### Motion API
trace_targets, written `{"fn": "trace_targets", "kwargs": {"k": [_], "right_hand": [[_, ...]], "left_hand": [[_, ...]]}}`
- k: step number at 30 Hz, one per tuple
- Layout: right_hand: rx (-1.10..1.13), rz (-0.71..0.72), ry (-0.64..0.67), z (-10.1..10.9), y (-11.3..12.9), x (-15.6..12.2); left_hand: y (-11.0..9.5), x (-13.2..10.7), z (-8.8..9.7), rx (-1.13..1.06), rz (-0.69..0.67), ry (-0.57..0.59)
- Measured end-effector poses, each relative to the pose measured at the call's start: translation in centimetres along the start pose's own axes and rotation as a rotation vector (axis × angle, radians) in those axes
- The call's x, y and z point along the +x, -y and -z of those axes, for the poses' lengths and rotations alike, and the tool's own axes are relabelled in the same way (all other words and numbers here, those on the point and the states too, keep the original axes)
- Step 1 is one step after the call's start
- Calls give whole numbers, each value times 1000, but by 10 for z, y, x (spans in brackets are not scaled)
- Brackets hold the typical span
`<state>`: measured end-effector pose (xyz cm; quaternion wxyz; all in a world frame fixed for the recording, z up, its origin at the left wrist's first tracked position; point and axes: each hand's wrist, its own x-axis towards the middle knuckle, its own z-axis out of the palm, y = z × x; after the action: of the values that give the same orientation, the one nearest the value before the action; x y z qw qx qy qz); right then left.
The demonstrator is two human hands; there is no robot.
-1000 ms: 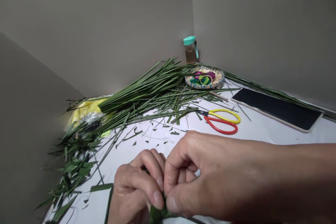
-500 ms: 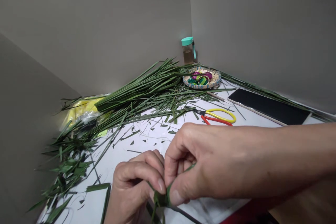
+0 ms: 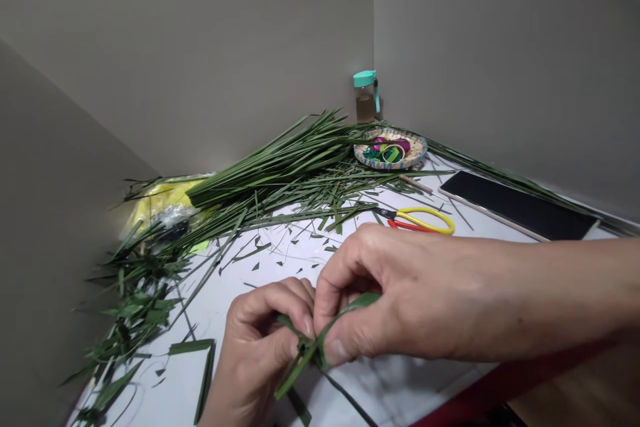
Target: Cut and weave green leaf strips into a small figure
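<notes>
Between both hands, low in the middle of the view, is a small piece of folded green leaf strips [image 3: 311,355] with loose ends sticking out. My left hand [image 3: 265,333] is closed, its thumb and forefinger pinching the left side of the piece. From the right, my right hand [image 3: 370,300] pinches a green strip at the piece's other side, thumb and forefinger almost against the left fingertips. A dark narrow strip [image 3: 350,399] trails down and to the right from beneath the fingers. The inner folds are partly covered by my fingers.
Scissors [image 3: 415,219] with yellow and red handles lie beyond my right hand, near a dark-screened tablet [image 3: 520,203]. Behind are a long leaf bundle [image 3: 275,157], a woven basket [image 3: 363,155] and a bottle [image 3: 365,97]. Leaf scraps and a yellow plastic bag [image 3: 157,207] lie left.
Both hands have risen slightly with the leaf piece. More of its strips now show: one end points down-left, and a wider loop stands at my right fingers. The view has shifted a little.
</notes>
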<state>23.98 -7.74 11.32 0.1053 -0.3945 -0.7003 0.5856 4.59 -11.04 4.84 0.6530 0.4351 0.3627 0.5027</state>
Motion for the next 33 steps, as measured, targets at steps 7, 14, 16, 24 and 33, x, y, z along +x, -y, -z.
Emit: {"fn": "trace_targets", "kwargs": {"k": [7,14,16,24,33], "right_hand": [[26,72,68,4,-6,2],[2,156,-23,-2,-11,5],[29,173,-10,-3,-12,7],[98,190,-13,-7,-15,8],[101,345,-24,-8,-14,9]], "left_hand": [[0,0,-2,-72,71,6],[3,3,2,-83,96,28],[5,4,4,-85,94,37],[8,6,9,-101,119,100],[7,5,8,-119,160,81]]}}
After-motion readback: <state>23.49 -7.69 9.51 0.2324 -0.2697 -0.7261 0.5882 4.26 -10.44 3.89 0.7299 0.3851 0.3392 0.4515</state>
